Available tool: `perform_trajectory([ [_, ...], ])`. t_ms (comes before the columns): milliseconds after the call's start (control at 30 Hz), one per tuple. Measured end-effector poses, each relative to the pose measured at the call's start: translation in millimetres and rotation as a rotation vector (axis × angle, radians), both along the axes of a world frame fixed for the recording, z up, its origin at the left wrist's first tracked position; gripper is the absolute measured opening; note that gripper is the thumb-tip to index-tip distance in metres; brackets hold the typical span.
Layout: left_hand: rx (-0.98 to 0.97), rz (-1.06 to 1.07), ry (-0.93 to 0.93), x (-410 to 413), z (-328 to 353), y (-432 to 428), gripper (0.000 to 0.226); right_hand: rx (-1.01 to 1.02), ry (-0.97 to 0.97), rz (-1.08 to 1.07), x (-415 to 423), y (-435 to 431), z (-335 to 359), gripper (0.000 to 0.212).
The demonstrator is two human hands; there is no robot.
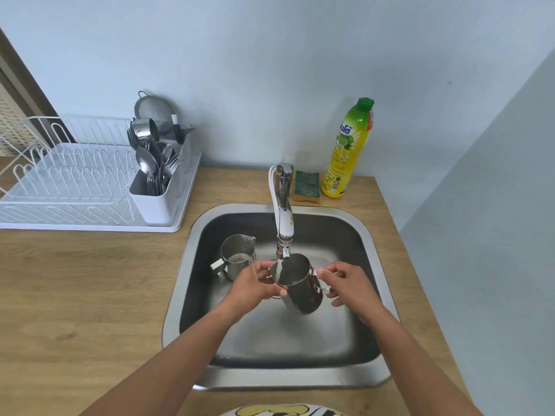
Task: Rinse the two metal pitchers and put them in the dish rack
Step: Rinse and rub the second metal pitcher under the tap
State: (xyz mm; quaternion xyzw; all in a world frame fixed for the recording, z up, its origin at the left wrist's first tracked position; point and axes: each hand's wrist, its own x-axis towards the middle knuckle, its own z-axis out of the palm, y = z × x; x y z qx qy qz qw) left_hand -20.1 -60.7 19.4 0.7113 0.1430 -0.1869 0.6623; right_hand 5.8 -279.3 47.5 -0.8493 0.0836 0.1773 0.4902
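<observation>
Under the tap (283, 217) one pitcher (300, 292) is clasped by left grip (255, 285) and right grip (350, 283) — second pitcher (238, 255) untouched, neither racked.

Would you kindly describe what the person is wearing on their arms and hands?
Nothing is worn. The left hand and right hand have no gloves, and no ring, watch or bracelet shows. Both forearms are bare to the frame edge, with no sleeves in view.

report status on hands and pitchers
Left hand and right hand grip held pitcher under faucet. Second pitcher upright in sink. Dish rack slots free.
</observation>
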Motion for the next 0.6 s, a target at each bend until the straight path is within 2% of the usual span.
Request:
perform_trajectory([
  [67, 0.04, 0.017, -0.074, 2.7, 3.0, -0.5, 0.062, 0.041, 0.003, -0.024, 1.7, 2.6, -3.8, 0.019],
  [200, 0.352, 0.012, -0.24, 2.9, 8.6, 2.8, 0.066, 0.173, -0.012, -0.118, 2.6, 12.3, -19.5, 0.021],
  [267, 0.427, 0.009, -0.251, 0.5, 11.3, 8.4, 0.066, 0.257, 0.019, -0.138, 2.0, 19.4, -27.0, 0.022],
  [433, 0.362, -0.02, -0.179, -7.8, 11.0, 17.6, 0.061, 0.232, 0.111, -0.089, 3.8, 23.2, -31.6, 0.017],
  [600, 0.373, 0.01, -0.191, -6.2, 5.5, 19.6, 0.062, 0.178, 0.058, -0.105, 4.1, 33.0, -32.5, 0.018],
])
